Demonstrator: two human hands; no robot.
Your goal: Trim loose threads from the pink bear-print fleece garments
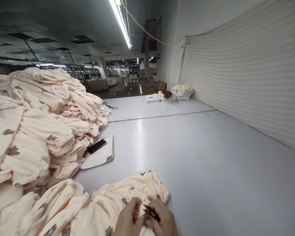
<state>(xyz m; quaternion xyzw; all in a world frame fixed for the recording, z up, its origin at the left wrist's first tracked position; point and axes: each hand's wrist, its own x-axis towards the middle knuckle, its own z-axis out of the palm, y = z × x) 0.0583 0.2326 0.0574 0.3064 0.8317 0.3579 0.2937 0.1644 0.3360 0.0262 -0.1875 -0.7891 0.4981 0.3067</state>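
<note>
A pale peach garment (127, 193) printed with small brown bears lies crumpled at the near edge of the grey table (199, 154). My left hand (127, 221) pinches a fold of this garment, fingers closed on the cloth. Close beside it, my right hand (163, 219) grips small black thread snips (151, 212), whose blades point left toward the fold. Both hands sit at the bottom edge of the view and are partly cut off.
A tall heap of the same peach bear garments (39, 124) fills the left side. A black phone (96, 146) rests on a notebook (100, 155) beside it. Folded stacks of cloth (182, 92) lie far back. A striped fabric wall (248, 82) runs along the right.
</note>
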